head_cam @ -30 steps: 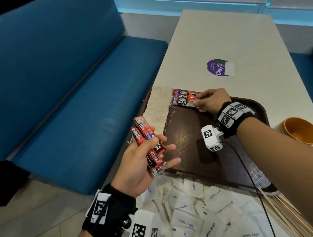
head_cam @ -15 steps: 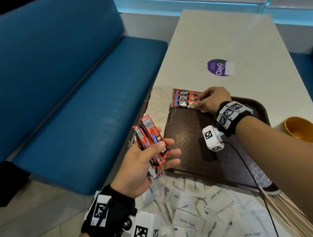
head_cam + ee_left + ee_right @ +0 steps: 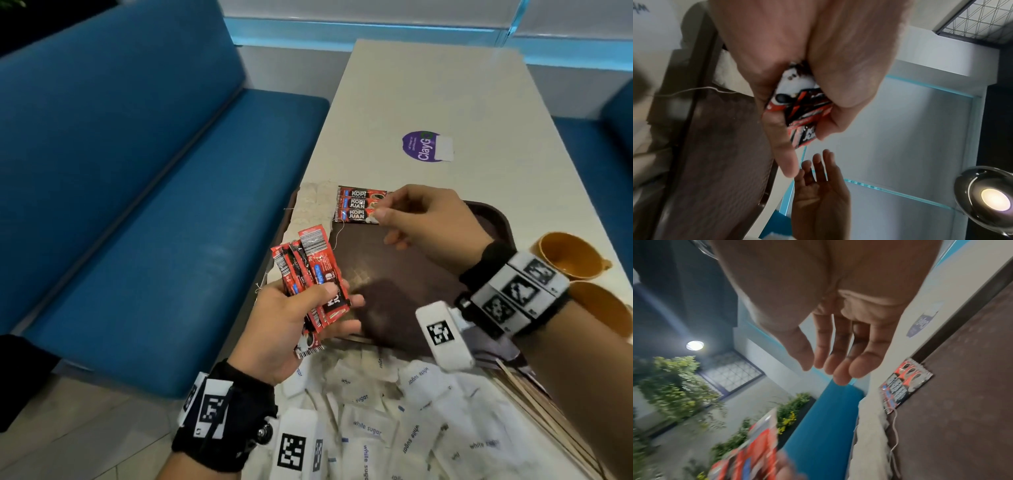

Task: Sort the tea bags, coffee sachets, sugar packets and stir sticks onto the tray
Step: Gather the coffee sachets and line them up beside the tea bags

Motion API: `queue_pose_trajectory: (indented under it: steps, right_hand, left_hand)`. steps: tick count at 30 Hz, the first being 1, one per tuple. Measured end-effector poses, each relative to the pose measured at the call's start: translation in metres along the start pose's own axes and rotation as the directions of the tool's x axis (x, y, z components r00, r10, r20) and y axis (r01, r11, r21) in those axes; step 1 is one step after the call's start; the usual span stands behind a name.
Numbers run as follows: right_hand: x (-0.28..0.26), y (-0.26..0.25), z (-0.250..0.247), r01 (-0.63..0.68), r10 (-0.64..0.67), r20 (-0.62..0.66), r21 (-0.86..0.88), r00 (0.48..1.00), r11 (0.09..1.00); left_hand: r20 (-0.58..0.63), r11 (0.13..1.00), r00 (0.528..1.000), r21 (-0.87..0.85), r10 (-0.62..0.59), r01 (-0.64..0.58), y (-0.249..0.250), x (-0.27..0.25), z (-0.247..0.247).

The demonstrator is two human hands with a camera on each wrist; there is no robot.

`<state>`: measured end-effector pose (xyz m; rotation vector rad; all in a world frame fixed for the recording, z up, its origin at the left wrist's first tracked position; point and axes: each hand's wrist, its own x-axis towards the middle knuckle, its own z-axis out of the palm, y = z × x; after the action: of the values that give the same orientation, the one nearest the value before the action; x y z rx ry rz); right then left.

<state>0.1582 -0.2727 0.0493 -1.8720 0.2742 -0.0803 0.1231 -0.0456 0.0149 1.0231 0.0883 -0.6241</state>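
My left hand (image 3: 342, 305) grips a fanned bunch of red coffee sachets (image 3: 308, 274) over the near left edge of the brown tray (image 3: 411, 284); the wrist view shows the same sachets (image 3: 799, 110) clamped between thumb and fingers. Three coffee sachets (image 3: 358, 205) lie side by side at the tray's far left. Beside them a row of tea bags (image 3: 313, 205) lines the left rim. My right hand (image 3: 385, 209) hovers at the right end of the laid sachets (image 3: 904, 382), its fingers (image 3: 840, 369) loose and holding nothing.
White sugar packets (image 3: 394, 411) lie heaped on the table in front of the tray. Wooden stir sticks (image 3: 548, 414) lie at the near right. Two orange cups (image 3: 568, 257) stand right of the tray. A purple sticker (image 3: 424, 145) marks the table (image 3: 428, 85) beyond. A blue bench (image 3: 154, 222) runs along the left.
My right hand has let go of the laid coffee sachets and lifted off them with its fingers loosened. My left hand has kept its bunch, shifting slightly toward the tray.
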Motion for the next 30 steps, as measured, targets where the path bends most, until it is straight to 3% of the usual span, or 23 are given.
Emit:
queue_pose_trajectory:
  steps: [6,11,14,18,22,27,30]
  right_hand:
    - [-0.064,-0.005,0.008,0.009,-0.039,0.226,0.132,0.973,0.991]
    - [-0.086,0.004,0.005,0.031,-0.066,0.127,0.265,0.990,0.964]
    - [-0.095,0.001,0.001,0.092,-0.108,0.037,0.290,0.993,0.953]
    - [-0.109,-0.007,0.001,0.263,-0.253,-0.131,0.063,0.958,0.963]
    - [-0.120,-0.008,0.016,0.415,-0.421,0.019,-0.207,0.907,0.886]
    - [-0.128,-0.005,0.017,0.471,-0.454,0.129,-0.267,0.882,0.841]
    - [-0.127,-0.003,0.016,0.402,-0.385,0.118,-0.234,0.915,0.885]
  left_hand:
    - [0.031,0.992,0.999,0.126,0.026,-0.030,0.000,-0.011,0.010]
    - [0.002,0.982,0.998,0.181,0.058,-0.057,-0.005,-0.015,0.013]
    - [-0.079,0.983,0.995,0.176,0.066,-0.051,-0.006,-0.017,0.015]
    - [-0.127,0.995,0.991,0.100,0.036,-0.023,-0.009,-0.022,0.015]
    - [-0.034,0.998,0.998,-0.008,0.059,-0.059,-0.007,-0.030,0.025]
    - [-0.025,0.990,0.990,-0.013,0.142,-0.143,-0.011,-0.026,0.016]
    - [-0.061,0.977,0.977,0.067,0.205,-0.200,-0.014,-0.023,0.011]
